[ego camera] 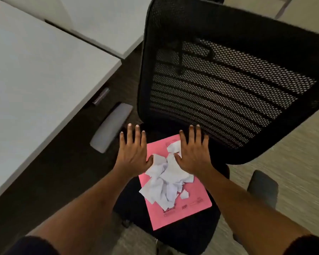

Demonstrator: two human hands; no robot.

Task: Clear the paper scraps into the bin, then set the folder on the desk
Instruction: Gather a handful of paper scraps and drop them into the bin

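Lying heaped on the pink folder (190, 203) on the chair (191, 234) seat, the scraps (164, 183) look light, loose and likely to scatter; scooping from both sides seems best. The left hand (134, 151) and right hand (193, 153) hover spread, holding nothing, flanking the heap. The table (35, 80) stands left.

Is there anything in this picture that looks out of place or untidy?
Yes. A pink folder lies askew on the black chair seat, not on the desk, with torn white paper scraps heaped on it. No bin is visible.
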